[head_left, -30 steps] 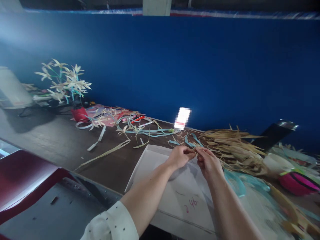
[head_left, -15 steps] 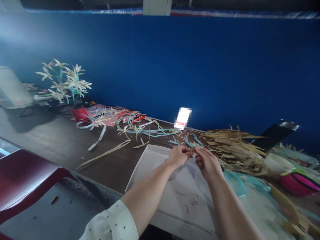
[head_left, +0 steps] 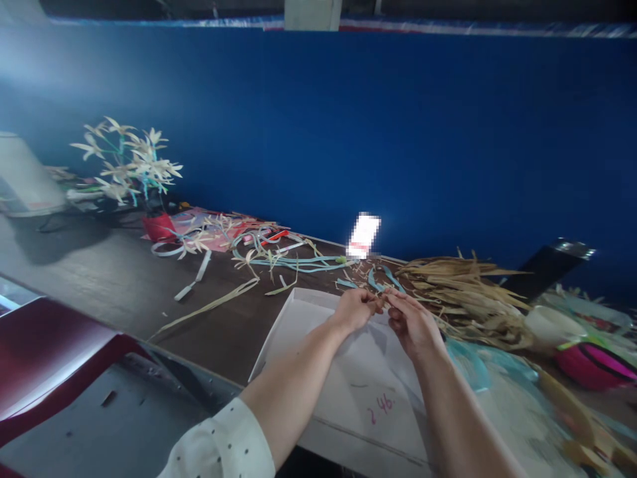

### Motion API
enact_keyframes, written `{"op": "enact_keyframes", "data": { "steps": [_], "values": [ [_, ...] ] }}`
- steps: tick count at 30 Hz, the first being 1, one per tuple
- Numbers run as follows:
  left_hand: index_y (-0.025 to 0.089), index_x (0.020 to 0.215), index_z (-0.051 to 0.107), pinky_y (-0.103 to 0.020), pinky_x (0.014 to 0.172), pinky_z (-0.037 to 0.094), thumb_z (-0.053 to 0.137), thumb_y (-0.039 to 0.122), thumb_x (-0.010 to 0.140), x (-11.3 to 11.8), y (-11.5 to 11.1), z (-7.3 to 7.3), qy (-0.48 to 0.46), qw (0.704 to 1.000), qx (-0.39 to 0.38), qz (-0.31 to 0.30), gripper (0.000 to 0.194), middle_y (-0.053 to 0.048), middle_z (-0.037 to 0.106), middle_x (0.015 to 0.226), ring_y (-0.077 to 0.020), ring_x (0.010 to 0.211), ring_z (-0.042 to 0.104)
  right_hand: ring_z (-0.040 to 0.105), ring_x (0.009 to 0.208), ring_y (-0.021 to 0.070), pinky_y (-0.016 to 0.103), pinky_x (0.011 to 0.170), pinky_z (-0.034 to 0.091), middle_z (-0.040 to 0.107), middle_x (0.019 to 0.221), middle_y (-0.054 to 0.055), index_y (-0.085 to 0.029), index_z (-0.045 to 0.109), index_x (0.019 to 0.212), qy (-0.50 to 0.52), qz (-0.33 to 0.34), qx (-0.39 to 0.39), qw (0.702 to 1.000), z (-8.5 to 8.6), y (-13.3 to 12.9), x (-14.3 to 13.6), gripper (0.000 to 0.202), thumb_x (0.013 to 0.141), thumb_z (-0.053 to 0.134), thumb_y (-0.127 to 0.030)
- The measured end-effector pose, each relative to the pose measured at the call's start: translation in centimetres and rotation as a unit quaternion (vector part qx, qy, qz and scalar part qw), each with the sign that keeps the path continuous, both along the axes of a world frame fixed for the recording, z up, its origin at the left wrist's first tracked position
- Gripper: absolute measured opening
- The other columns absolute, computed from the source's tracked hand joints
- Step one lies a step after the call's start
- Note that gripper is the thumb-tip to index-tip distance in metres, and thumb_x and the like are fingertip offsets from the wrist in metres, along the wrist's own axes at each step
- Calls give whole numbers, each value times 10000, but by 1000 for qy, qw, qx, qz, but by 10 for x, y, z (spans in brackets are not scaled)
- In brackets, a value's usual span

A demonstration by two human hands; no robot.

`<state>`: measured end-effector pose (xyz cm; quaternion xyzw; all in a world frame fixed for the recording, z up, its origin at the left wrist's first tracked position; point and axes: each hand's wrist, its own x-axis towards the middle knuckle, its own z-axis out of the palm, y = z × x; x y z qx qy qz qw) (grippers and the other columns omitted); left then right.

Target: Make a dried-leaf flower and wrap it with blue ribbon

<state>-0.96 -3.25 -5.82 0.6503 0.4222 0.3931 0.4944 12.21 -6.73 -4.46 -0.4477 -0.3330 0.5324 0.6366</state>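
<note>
My left hand (head_left: pixel 355 309) and my right hand (head_left: pixel 408 318) meet above the far part of a white cardboard tray (head_left: pixel 303 332). Both are closed, fingertips pinched close together. Whatever lies between them is too small and too covered by the fingers to name. Just beyond my fingers are blue strips (head_left: pixel 393 279) and small scraps. Right of my right hand lies a heap of dried husks (head_left: pixel 462 285). Red handwriting (head_left: pixel 382 408) marks the tray's base below my wrists.
A flower arrangement in a red pot (head_left: pixel 159 228) stands at left. Pale blue cords (head_left: pixel 308 265) and a red pen (head_left: pixel 275 238) lie near the wall. A blurred bright screen (head_left: pixel 364 236) leans there. At right are a black cylinder (head_left: pixel 542 269) and a pink pouch (head_left: pixel 594 365).
My hands stay at almost the same spot, with only slight finger movement. Nothing else has visibly moved.
</note>
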Motion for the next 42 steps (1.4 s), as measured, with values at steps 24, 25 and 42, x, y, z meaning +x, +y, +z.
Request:
{"op": "enact_keyframes", "data": {
  "steps": [24, 25, 42],
  "values": [
    [145, 711, 678, -209, 527, 371, 560, 394, 712, -1, -3, 5, 12, 1000, -2, -3, 276, -13, 622, 633, -94, 543, 492, 340, 425, 28, 171, 341, 205, 563, 636, -16, -174, 663, 739, -61, -58, 36, 996, 1, 0, -4, 287, 542, 792, -338],
    [144, 715, 678, -207, 533, 375, 561, 389, 715, -1, -3, 5, 7, 1000, -3, -7, 271, -14, 627, 642, -91, 546, 495, 339, 424, 30, 173, 342, 205, 568, 638, -14, -176, 664, 735, -63, -60, 38, 995, 1, 0, -4, 283, 543, 790, -340],
    [139, 850, 669, -211, 562, 389, 604, 473, 689, -9, 7, 6, -67, 997, -40, -1, 377, -4, 594, 666, -81, 578, 480, 328, 421, 45, 177, 366, 207, 434, 492, -52, -169, 668, 776, -116, -39, 50, 991, -4, 0, -1, 267, 604, 762, -351]
  ]
}}
